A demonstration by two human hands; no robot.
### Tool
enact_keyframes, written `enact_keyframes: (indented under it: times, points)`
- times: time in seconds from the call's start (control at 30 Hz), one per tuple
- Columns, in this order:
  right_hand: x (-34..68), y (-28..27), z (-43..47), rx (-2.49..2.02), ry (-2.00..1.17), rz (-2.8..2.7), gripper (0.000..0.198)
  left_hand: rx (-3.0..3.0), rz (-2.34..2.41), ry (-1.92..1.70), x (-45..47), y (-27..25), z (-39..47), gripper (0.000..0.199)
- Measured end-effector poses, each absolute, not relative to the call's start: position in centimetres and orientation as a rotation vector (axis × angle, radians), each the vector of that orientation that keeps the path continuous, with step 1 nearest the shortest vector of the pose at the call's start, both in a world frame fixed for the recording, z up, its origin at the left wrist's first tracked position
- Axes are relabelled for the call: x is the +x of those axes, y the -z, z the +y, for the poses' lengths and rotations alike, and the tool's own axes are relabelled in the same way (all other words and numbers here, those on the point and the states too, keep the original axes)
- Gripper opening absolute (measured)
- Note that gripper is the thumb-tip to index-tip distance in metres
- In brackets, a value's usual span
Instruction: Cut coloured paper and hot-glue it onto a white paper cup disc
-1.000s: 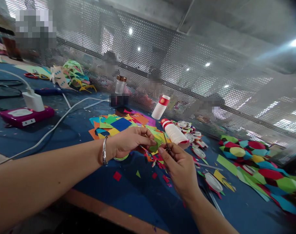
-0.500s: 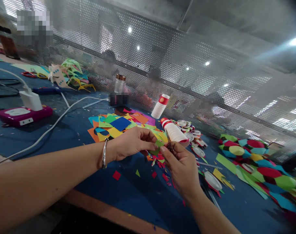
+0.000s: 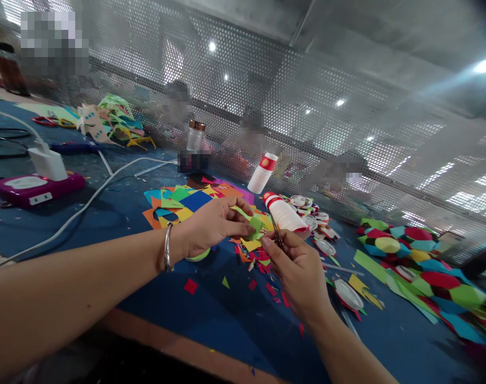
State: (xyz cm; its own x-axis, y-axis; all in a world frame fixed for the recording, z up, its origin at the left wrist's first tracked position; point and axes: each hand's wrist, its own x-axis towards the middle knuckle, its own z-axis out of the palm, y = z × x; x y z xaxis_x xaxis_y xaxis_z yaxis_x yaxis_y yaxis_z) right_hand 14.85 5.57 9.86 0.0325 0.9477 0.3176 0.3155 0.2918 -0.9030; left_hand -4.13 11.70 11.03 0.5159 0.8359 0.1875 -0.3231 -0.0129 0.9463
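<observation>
My left hand (image 3: 211,226), a silver bangle on its wrist, pinches a small green paper piece (image 3: 254,226) above the blue table (image 3: 235,325). My right hand (image 3: 297,269) grips small scissors (image 3: 275,232), whose blades point up beside the green piece. Under both hands lie red, yellow and green paper scraps (image 3: 259,258). A pile of coloured paper squares (image 3: 191,202) sits just beyond my left hand.
A stack of paper cups lies on its side (image 3: 285,216), another stands tilted (image 3: 262,173). Cut cup rims (image 3: 349,294) and coloured paper discs (image 3: 411,261) spread to the right. A purple device with a white charger (image 3: 35,184), cables, a jar (image 3: 195,140), and a perforated screen (image 3: 267,106) behind.
My left hand has turned and lifted the green piece slightly against the scissors. The view has shifted a little; my right hand stays in about the same place.
</observation>
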Motion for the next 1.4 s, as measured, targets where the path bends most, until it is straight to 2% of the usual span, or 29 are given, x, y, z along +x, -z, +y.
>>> enact_keyframes:
  times: [0.3, 0.6, 0.77, 1.1, 1.4]
  points:
    - [14.5, -9.5, 5.4, -1.174, -0.488, -1.694, 0.012, 1.025, 0.721, -0.835, -3.9, -11.6, 11.4, 0.021]
    - [15.3, -8.5, 5.6, -1.165, -0.352, -1.832, 0.019, 0.945, 0.680, -0.845, -3.5, -10.8, 11.5, 0.022]
    - [14.8, -9.3, 5.6, -1.178, -0.418, -1.749, 0.008, 0.935, 0.668, -0.842, -3.3, -10.8, 11.2, 0.020]
    - [14.2, -10.6, 5.1, -1.171, -0.558, -1.610, 0.014, 1.054, 0.573, -0.940, -3.3, -11.2, 10.2, 0.013]
    - [14.2, -11.0, 4.8, -1.163, -0.469, -1.590, 0.011, 1.153, 0.476, -1.009, -3.2, -11.4, 9.4, 0.014]
